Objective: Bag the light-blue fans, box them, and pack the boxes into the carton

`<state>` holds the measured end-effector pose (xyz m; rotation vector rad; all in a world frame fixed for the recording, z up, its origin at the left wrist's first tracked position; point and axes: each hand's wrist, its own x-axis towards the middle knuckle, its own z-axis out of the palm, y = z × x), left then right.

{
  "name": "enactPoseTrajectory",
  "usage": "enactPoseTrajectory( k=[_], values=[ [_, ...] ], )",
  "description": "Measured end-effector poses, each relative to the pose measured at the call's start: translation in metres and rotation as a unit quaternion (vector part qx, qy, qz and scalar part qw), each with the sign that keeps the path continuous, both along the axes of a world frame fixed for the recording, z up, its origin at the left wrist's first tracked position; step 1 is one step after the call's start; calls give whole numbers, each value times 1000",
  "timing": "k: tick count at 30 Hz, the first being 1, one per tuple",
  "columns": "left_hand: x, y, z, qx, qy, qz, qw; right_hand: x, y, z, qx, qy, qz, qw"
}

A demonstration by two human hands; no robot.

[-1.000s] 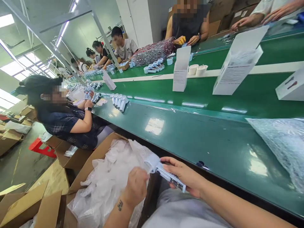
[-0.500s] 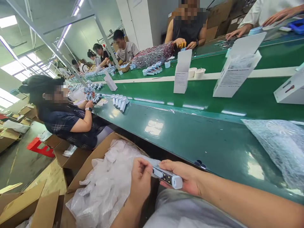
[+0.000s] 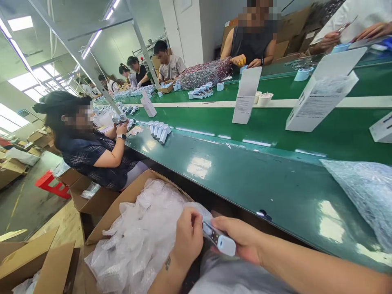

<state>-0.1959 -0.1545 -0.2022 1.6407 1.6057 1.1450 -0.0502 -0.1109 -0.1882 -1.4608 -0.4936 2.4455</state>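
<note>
My right hand (image 3: 240, 239) is wrapped round a light-blue handheld device (image 3: 226, 245), whose handle has a dark strip with small gold dots. A clear plastic bubble bag (image 3: 200, 210) covers its far end. My left hand (image 3: 190, 233) is closed at the side of the device, fingers pinching the bag's edge by the dark strip; the fingertips are partly hidden. Just to the left, a heap of bubble bags (image 3: 137, 239) fills a cardboard box (image 3: 105, 222).
A green workbench (image 3: 226, 179) runs beside a conveyor belt (image 3: 196, 116). Light-blue devices (image 3: 159, 131), open white boxes (image 3: 321, 102) and a large bubble-wrap bag (image 3: 361, 192) lie along them. One co-worker (image 3: 92, 143) sits at left holding devices; others work across the belt.
My left hand has moved slightly along the device towards its near end, covering more of the dark strip. The device has tilted in my right hand. The view has shifted a little.
</note>
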Motion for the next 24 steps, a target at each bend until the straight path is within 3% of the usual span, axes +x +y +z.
enactPoseTrajectory(
  k=[2, 3, 6, 8, 10, 12, 14, 17, 21, 22, 24],
  values=[
    [-7, -10, 0, -38, -49, -9, 998, 12, -4, 13, 121, -52, 96, 987],
    [-10, -16, 1, -58, -94, -16, 994, 19, -6, 21, 217, -85, 150, 961],
    [-13, -34, 7, -91, -263, -42, 960, 43, -9, 42, 482, -168, 270, 817],
    [-13, -43, 11, -107, -334, -84, 933, 55, -13, 50, 534, -161, 323, 764],
    [-14, -49, 11, -144, -355, -139, 913, 60, -17, 53, 513, -140, 384, 755],
    [-17, -51, 9, -182, -355, -193, 896, 60, -19, 52, 486, -134, 409, 761],
    [-22, -50, 8, -178, -356, -196, 896, 58, -19, 51, 467, -140, 392, 780],
    [-28, -46, 13, -119, -382, -165, 901, 57, -14, 50, 419, -87, 327, 843],
    [-22, -29, 33, 12, -415, -210, 885, 52, 0, 35, 228, 65, 79, 968],
    [-17, -24, 38, 37, -397, -231, 887, 47, 3, 28, 168, 83, 34, 982],
    [-7, -12, 43, 24, -310, -309, 899, 32, 5, 12, 81, 104, 10, 991]
  ],
)
